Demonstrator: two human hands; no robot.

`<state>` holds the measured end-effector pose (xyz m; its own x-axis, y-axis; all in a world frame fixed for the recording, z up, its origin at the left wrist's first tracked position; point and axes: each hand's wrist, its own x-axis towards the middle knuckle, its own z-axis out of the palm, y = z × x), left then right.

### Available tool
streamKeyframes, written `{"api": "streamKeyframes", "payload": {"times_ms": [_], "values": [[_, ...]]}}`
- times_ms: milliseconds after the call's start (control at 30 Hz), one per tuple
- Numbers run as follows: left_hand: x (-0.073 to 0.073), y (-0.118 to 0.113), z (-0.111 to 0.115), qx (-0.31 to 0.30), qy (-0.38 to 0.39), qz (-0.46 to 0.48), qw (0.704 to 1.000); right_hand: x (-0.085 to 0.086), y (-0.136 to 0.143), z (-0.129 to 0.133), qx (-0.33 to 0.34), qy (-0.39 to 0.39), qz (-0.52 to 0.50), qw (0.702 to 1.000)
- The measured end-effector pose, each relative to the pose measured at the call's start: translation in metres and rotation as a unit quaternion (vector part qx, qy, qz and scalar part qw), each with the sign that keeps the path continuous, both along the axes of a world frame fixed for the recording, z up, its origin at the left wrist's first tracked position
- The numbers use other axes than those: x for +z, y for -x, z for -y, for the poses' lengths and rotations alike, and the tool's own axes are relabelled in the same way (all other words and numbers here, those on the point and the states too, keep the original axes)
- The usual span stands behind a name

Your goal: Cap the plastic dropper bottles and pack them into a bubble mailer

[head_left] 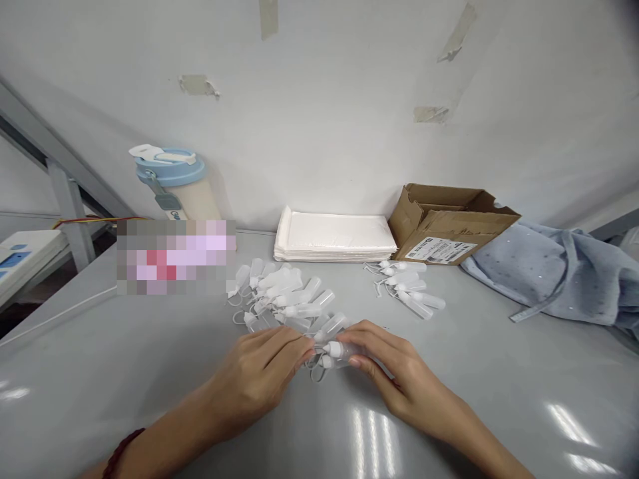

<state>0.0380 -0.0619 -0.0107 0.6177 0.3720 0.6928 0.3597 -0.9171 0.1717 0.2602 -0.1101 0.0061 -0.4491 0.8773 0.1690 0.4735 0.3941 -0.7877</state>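
Observation:
Between my two hands is a small clear squeeze bottle [337,350] with a white nozzle cap, lying nearly level and pointing left. My right hand [394,366] grips its body between thumb and fingers. At the nozzle end, my left hand [269,366] has its fingers pressed together; what they pinch is hidden, perhaps the cap's thin tether. Another such bottle [333,362] sits just beneath the held one. Beyond my hands spreads a loose pile of the same bottles [284,289], with looped tethers on their caps. A smaller group of bottles [409,286] lies to the right.
Against the wall stand a stack of white padded envelopes [339,233] and an open cardboard box [444,226]. Grey-blue cloth [559,273] is heaped at the right. A blue-lidded tumbler [174,179] stands back left, behind a blurred-out patch. A white cable [60,316] crosses the left side.

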Motion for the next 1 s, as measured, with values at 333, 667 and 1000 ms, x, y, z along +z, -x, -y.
{"api": "streamKeyframes", "payload": {"times_ms": [333, 667, 1000], "values": [[-0.005, -0.003, 0.011, 0.006, 0.015, 0.001, 1.000, -0.006, 0.004, 0.001, -0.003, -0.022, -0.013, 1.000], [-0.009, -0.006, 0.016, -0.005, 0.016, 0.015, 1.000, -0.009, 0.008, 0.003, -0.003, -0.046, -0.019, 0.999], [-0.004, -0.005, 0.012, 0.000, 0.051, -0.003, 0.999, -0.008, 0.006, 0.002, -0.005, -0.039, -0.015, 0.999]]}}
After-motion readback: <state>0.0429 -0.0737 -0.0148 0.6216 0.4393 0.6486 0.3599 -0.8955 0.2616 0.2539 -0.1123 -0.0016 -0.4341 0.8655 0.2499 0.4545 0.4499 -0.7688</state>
